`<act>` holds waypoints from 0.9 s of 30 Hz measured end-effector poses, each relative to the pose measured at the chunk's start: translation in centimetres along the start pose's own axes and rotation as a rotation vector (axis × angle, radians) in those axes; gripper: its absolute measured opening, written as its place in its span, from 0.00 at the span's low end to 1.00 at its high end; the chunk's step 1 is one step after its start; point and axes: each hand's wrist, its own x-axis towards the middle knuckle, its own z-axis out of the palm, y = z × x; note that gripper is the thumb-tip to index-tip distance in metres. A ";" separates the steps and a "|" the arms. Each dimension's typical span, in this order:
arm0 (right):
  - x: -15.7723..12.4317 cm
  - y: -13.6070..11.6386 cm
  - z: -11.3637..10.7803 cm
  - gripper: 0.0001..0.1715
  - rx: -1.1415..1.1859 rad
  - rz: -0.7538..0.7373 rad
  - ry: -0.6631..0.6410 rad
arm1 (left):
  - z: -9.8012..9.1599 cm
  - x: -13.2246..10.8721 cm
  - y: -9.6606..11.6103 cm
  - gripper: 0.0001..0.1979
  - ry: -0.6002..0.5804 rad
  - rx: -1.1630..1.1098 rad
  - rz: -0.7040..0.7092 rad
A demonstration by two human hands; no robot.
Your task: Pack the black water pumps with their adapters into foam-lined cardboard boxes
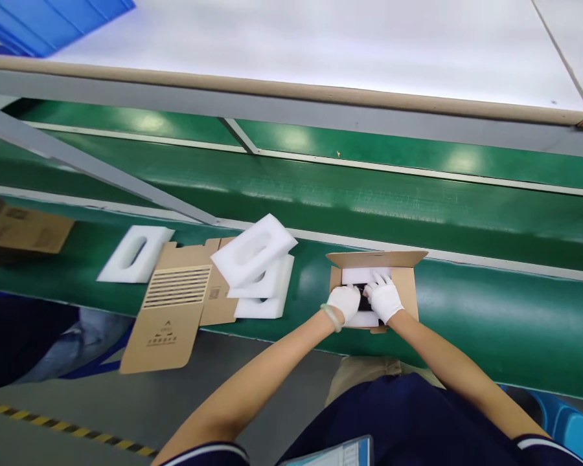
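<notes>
An open cardboard box stands on the green work surface, its lid raised at the back. White foam lines its inside, with a black item in the middle. My left hand, in a white glove, reaches in from the left, fingers curled down at the black item; what they grip is hidden. My right hand, also gloved, lies over the item's right side with its fingers partly spread. The two hands are close together inside the box.
Several white foam inserts lie left of the box, beside an unfolded printed cardboard piece. Another box is at the far left, near a seated person's leg. A white shelf spans the back, holding a blue bin.
</notes>
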 end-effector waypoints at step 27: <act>-12.1 2.9 0.3 0.18 0.259 -0.433 0.197 | 4.2 4.3 0.3 0.34 0.296 -0.020 0.773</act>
